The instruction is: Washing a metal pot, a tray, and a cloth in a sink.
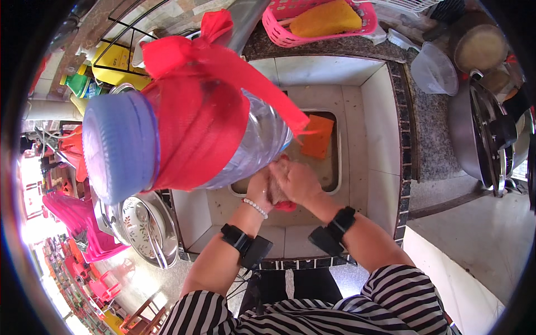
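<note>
Both of my hands meet low over a tiled sink basin (354, 146). My left hand (261, 186) and my right hand (295, 180) are closed around a wet, pinkish-red cloth-like item (285, 205); most of it is hidden between the fingers. Beneath them lies a metal-rimmed tray (340, 167) with an orange sponge or cloth (317, 137) in it. A large clear plastic bottle (259, 138) with a blue cap and red fabric tied around it hangs or stands close to the camera, covering the basin's upper left part. What supports it cannot be seen.
A pink basket (278, 31) with a yellow cloth stands behind the basin. On the right counter are a scrub brush (402, 39), a clear plastic container (434, 69) and a large pot (465, 130) with a lid. Floral bowls (136, 226) sit at left, near yellow and green bottles (79, 83).
</note>
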Demonstrator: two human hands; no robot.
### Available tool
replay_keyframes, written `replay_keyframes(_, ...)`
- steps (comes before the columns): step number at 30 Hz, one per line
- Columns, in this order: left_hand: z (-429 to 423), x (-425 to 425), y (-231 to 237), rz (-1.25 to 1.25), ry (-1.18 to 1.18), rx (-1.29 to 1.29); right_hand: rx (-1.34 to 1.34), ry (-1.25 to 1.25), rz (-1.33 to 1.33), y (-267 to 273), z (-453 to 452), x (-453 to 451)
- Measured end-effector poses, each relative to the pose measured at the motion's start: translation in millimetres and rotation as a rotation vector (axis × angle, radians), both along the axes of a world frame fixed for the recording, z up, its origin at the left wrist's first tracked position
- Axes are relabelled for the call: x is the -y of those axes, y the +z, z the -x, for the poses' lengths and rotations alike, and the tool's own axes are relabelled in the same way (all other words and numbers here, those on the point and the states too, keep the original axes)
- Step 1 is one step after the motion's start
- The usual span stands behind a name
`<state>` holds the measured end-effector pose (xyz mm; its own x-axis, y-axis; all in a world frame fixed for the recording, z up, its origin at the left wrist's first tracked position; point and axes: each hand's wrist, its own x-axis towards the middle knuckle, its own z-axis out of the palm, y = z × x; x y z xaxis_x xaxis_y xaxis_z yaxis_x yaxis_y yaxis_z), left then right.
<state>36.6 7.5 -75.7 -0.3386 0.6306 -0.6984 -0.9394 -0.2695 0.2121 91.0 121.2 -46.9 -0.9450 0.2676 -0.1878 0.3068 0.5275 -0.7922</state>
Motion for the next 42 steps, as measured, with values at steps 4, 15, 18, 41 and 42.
replay_keyframes(4,-12.3,-7.2,-8.2,0.556,-0.078,-0.272,0.36,-0.007,-0.021,-13.5,5.6,-19.0)
replay_keyframes(15,6.4,36.5,-75.5,0.908,-0.563,-0.995,0.273,0.163,-0.398,-52.3,-22.3,-11.5)
replay_keyframes(18,3.8,-10.5,-14.4,0.549,-0.259,-0.221,0.316,-0.17,-0.144,-83.1,-22.3,-24.6)
replay_keyframes(41,-13.7,25.7,-25.3,0.418,0.007,-0.064,0.153,-0.241,0.361,-35.3,0.2,9.7)
replay_keyframes(42,-15.2,21.1,-17.6,0.421,-0.096,-0.106,0.158,-0.25,0.354,-49.2,-2.5,1.4)
